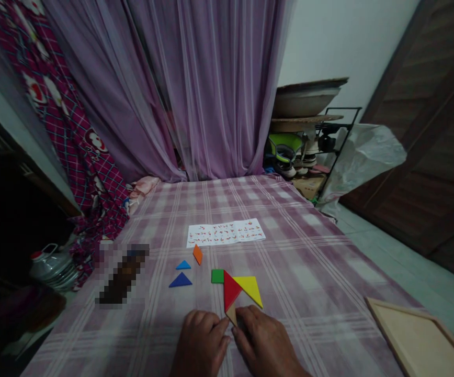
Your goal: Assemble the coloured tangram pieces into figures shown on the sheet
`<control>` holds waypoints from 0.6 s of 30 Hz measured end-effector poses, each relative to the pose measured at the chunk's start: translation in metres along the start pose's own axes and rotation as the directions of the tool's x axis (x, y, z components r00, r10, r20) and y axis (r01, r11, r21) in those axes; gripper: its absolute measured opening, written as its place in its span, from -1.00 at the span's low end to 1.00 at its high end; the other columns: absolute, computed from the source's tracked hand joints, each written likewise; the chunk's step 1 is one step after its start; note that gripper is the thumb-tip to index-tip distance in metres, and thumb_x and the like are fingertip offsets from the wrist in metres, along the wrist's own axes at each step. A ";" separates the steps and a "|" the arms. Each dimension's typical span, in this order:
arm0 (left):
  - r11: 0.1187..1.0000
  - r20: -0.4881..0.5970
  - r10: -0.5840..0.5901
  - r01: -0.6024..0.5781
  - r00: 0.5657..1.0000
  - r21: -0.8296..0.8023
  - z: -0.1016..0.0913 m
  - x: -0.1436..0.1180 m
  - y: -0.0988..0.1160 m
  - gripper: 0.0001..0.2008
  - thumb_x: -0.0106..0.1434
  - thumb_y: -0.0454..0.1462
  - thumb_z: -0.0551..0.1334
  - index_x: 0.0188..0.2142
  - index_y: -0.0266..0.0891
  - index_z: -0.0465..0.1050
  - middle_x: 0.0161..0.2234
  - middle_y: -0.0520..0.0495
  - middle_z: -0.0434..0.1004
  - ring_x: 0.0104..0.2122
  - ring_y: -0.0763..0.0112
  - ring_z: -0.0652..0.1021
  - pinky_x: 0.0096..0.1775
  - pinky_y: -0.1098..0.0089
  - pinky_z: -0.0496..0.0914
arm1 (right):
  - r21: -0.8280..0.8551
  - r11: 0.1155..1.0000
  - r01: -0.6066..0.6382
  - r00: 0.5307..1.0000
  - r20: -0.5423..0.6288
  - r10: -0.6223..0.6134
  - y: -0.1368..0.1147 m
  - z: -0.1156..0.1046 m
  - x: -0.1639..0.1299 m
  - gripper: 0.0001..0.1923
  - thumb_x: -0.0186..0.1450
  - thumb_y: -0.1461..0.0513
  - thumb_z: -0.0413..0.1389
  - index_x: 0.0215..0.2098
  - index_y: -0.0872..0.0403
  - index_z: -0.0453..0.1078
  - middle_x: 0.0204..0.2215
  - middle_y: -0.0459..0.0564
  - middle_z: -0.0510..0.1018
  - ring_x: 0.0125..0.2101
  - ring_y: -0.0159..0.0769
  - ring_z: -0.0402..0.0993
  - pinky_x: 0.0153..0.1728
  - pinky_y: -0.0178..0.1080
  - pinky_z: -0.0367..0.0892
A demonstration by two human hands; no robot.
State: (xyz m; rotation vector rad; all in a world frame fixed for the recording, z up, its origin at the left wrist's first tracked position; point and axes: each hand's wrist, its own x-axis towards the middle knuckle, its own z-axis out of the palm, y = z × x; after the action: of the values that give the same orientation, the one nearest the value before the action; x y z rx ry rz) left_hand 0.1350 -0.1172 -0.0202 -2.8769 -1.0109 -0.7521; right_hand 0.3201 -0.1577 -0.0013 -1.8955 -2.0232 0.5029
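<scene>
A tan wooden tangram triangle lies between my hands, its top against the lower tip of the red triangle. My left hand has its fingers curled, index tip at the tan piece's left side. From the right, my right hand pinches the same piece with thumb and index finger. The green square touches the red triangle's upper left, and a yellow triangle adjoins its right side. Apart to the left lie a dark blue triangle, a light blue triangle and an orange parallelogram.
Beyond the pieces, a white sheet with red figures rests on the checked cloth. At the right edge is a shallow wooden tray. A blurred patch covers something on the left. Purple curtains hang behind.
</scene>
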 end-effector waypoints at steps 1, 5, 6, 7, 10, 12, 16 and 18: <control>1.000 -0.002 0.005 -0.005 1.000 0.004 0.001 -0.001 -0.001 -0.78 0.30 -0.28 0.22 -0.06 -0.11 0.45 -0.33 -0.01 0.52 -0.34 0.31 0.49 -0.24 0.26 0.35 | 0.000 1.000 0.007 1.000 0.003 -0.007 0.001 0.002 0.000 -0.78 0.31 0.29 0.03 -0.13 -0.01 0.44 -0.24 -0.02 0.59 -0.25 -0.23 0.56 -0.27 -0.30 0.32; 1.000 0.007 -0.013 0.013 1.000 0.001 0.002 -0.001 -0.001 -0.79 0.29 -0.27 0.23 -0.06 -0.11 0.46 -0.34 -0.01 0.53 -0.35 0.31 0.50 -0.24 0.26 0.35 | 0.001 1.000 0.003 1.000 -0.022 -0.003 0.002 0.006 -0.001 -0.78 0.31 0.30 0.02 -0.13 -0.02 0.44 -0.24 -0.02 0.59 -0.24 -0.24 0.56 -0.25 -0.31 0.33; 1.000 0.007 -0.017 0.017 1.000 -0.001 0.002 -0.001 0.000 -0.79 0.29 -0.27 0.23 -0.07 -0.11 0.46 -0.34 -0.01 0.53 -0.35 0.31 0.50 -0.24 0.26 0.35 | 0.005 1.000 0.003 1.000 -0.026 -0.003 0.002 0.005 -0.002 -0.78 0.31 0.30 0.02 -0.14 -0.01 0.44 -0.24 -0.02 0.59 -0.24 -0.24 0.56 -0.25 -0.31 0.33; 1.000 0.003 -0.016 0.016 1.000 -0.005 0.002 0.000 0.000 -0.79 0.29 -0.27 0.23 -0.07 -0.11 0.46 -0.34 0.00 0.53 -0.35 0.32 0.49 -0.25 0.26 0.35 | 0.010 1.000 0.005 1.000 -0.028 -0.004 0.002 0.005 -0.002 -0.78 0.30 0.30 0.02 -0.14 -0.01 0.44 -0.24 -0.02 0.59 -0.24 -0.24 0.56 -0.25 -0.31 0.33; 1.000 -0.002 -0.019 0.019 1.000 -0.012 0.002 0.000 0.000 -0.78 0.27 -0.28 0.25 -0.07 -0.11 0.46 -0.34 0.02 0.52 -0.35 0.33 0.49 -0.25 0.27 0.34 | 0.018 1.000 0.013 1.000 -0.020 -0.012 0.002 0.004 -0.001 -0.78 0.29 0.31 0.03 -0.15 0.00 0.44 -0.26 -0.02 0.59 -0.25 -0.24 0.56 -0.26 -0.31 0.32; 0.999 0.013 -0.031 0.032 0.999 -0.019 0.001 0.000 -0.001 -0.76 0.26 -0.29 0.25 -0.06 -0.10 0.45 -0.33 0.03 0.52 -0.34 0.33 0.49 -0.23 0.27 0.34 | 0.012 1.000 0.015 1.000 -0.020 -0.015 0.001 0.003 -0.001 -0.78 0.29 0.32 0.02 -0.15 0.02 0.45 -0.27 -0.02 0.58 -0.26 -0.24 0.55 -0.27 -0.32 0.32; 0.997 0.046 -0.058 0.060 0.997 -0.046 0.001 0.000 0.000 -0.72 0.24 -0.30 0.28 -0.04 -0.08 0.45 -0.30 0.04 0.53 -0.32 0.32 0.50 -0.20 0.26 0.34 | 0.033 0.999 0.024 0.999 -0.046 -0.022 0.002 0.005 -0.002 -0.74 0.28 0.30 0.03 -0.09 0.03 0.44 -0.26 0.01 0.59 -0.25 -0.21 0.56 -0.25 -0.29 0.34; 0.994 0.057 -0.079 0.083 0.995 -0.071 0.000 0.000 0.002 -0.72 0.23 -0.32 0.28 -0.06 -0.07 0.46 -0.30 0.04 0.54 -0.31 0.32 0.50 -0.20 0.27 0.34 | 0.072 0.997 0.034 0.997 -0.069 -0.029 0.004 0.003 -0.003 -0.72 0.29 0.27 0.03 -0.05 0.04 0.43 -0.25 0.02 0.60 -0.24 -0.20 0.57 -0.24 -0.27 0.36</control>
State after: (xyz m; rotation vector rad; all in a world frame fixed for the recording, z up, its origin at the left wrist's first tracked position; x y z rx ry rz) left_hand 0.1360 -0.1184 -0.0196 -2.9492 -1.1367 -0.7335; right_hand 0.3224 -0.1610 -0.0061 -1.8106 -1.9614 0.4914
